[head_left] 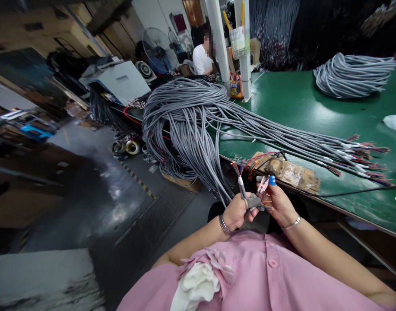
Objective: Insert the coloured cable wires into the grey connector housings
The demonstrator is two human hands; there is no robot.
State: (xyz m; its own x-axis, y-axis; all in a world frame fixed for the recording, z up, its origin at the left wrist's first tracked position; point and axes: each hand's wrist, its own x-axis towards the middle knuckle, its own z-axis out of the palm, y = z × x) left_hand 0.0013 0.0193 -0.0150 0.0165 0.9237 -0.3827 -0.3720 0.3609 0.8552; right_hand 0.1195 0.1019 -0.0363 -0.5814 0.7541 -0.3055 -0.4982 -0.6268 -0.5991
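My left hand (236, 212) is closed around a grey multi-core cable (242, 188), with its fan of thin coloured wires (238, 167) pointing up. Dark grey finger covers (252, 202) show on some of its fingers. More loose thin wires (265, 204) stick out between the two hands. Close by on the right, my right hand (280, 205), with a blue cover (272, 180) on the thumb, pinches a small pale pink piece (263, 185) whose exact kind I cannot make out. Both hands are in front of the bench edge.
A thick bundle of grey cables (185, 108) drapes over the bench's left edge. Its stripped ends (362, 160) lie across the green bench top (282, 99). A worn wooden block (291, 172) sits at the front edge. Farther back are a cable coil (355, 75), a post (245, 65) and a seated person (202, 58).
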